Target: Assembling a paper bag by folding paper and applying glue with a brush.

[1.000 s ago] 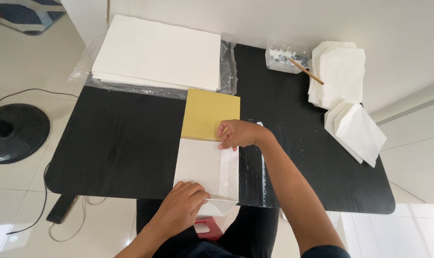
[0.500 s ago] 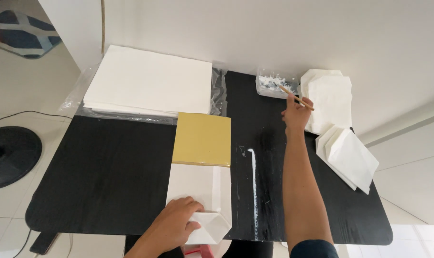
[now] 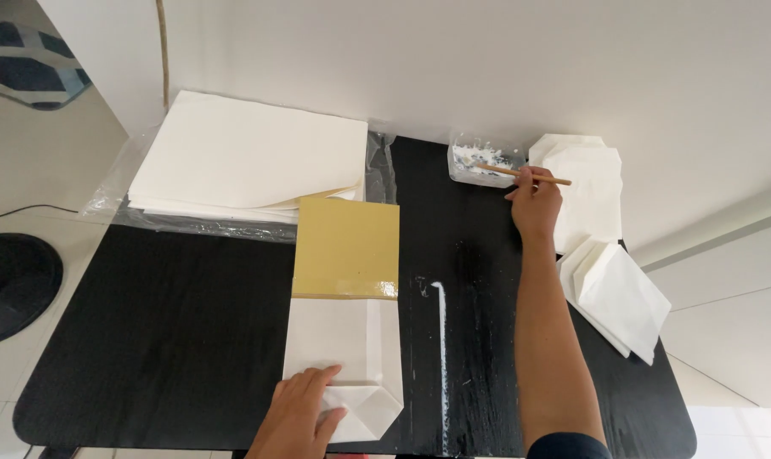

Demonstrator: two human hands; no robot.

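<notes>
My left hand (image 3: 300, 416) lies flat on the near end of a folded white paper bag (image 3: 344, 348), beside its triangular bottom fold. A yellow card (image 3: 348, 247) sticks out of the bag's far end. My right hand (image 3: 535, 204) reaches to the back of the black table (image 3: 147, 340) and holds a thin wooden stick (image 3: 521, 173). The stick's tip rests in a small clear tray of white paste (image 3: 479, 161).
A large stack of white paper sheets (image 3: 249, 157) on clear plastic lies at the back left. Finished white paper bags (image 3: 589, 191) and more (image 3: 619, 297) are piled at the right edge. A white paste streak (image 3: 441, 340) marks the table. A black round base (image 3: 11, 285) stands on the floor, left.
My right hand left the bag, reached to the paste tray and took hold of the stick. My left hand slid to the bag's near end and stays pressed there.
</notes>
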